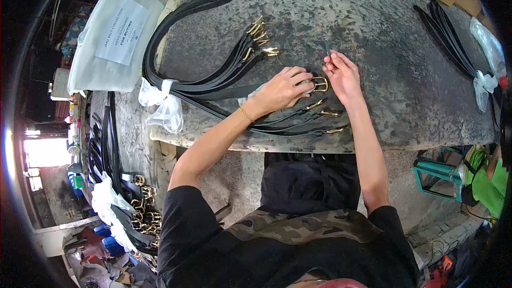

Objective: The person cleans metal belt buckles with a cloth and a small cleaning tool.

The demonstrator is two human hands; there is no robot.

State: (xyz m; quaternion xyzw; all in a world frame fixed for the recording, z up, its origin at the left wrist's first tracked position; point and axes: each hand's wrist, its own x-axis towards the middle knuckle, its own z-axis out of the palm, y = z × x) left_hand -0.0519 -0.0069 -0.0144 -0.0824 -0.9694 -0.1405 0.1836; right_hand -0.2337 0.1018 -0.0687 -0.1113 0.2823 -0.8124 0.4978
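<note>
My left hand (288, 89) is closed over a black belt (226, 94) just behind its gold buckle (320, 84), pressing it to the table. To its right, my right hand (344, 74) is raised slightly, its thumb and fingertips pinching a small, thin, dark green piece (327, 48) whose kind I cannot make out. The belt belongs to a bundle of black belts (152, 53) gathered by a white plastic wrap (162, 101). Above my left hand several gold buckles (258, 34) fan out at the belt ends. More buckled ends (320, 114) lie below it.
A white bag with a printed label (121, 29) stands at the table's left. Another wrapped bundle of black belts (448, 37) lies at the right. Buckled belts (141, 208) hang past the left edge. A green stool (437, 173) is on the floor at right.
</note>
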